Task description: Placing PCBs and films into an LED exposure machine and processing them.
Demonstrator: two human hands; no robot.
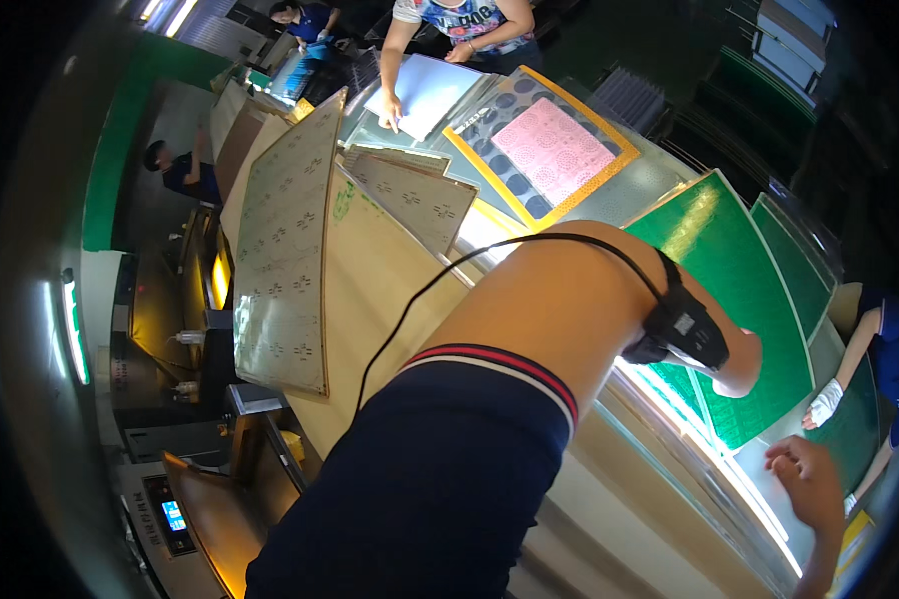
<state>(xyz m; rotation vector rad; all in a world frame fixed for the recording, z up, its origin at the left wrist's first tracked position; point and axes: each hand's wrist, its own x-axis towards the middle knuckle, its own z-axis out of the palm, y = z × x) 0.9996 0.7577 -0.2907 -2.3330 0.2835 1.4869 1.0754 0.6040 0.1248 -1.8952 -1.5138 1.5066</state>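
Observation:
My left hand [737,366] is over the right part of a large green panel [739,260] with a thin pale border. Its fingers are turned away and hidden, so I cannot tell whether they grip the panel. On that wrist a black device [691,327] is strapped, and a black cable runs from it along my bare forearm to the navy sleeve. My right hand [811,481] hovers past the panel's near right corner, apart from it, with its fingers curled in and nothing visible in them. Bright light shines along the panel's near edge.
Beyond stands a yellow-framed screen [624,165] with a pink patterned sheet [554,150]. A co-worker touches a white sheet [432,90] at the far side. Large printed panels [290,240] lean at left. At right, another person's white-gloved hand [824,404] is close to the table.

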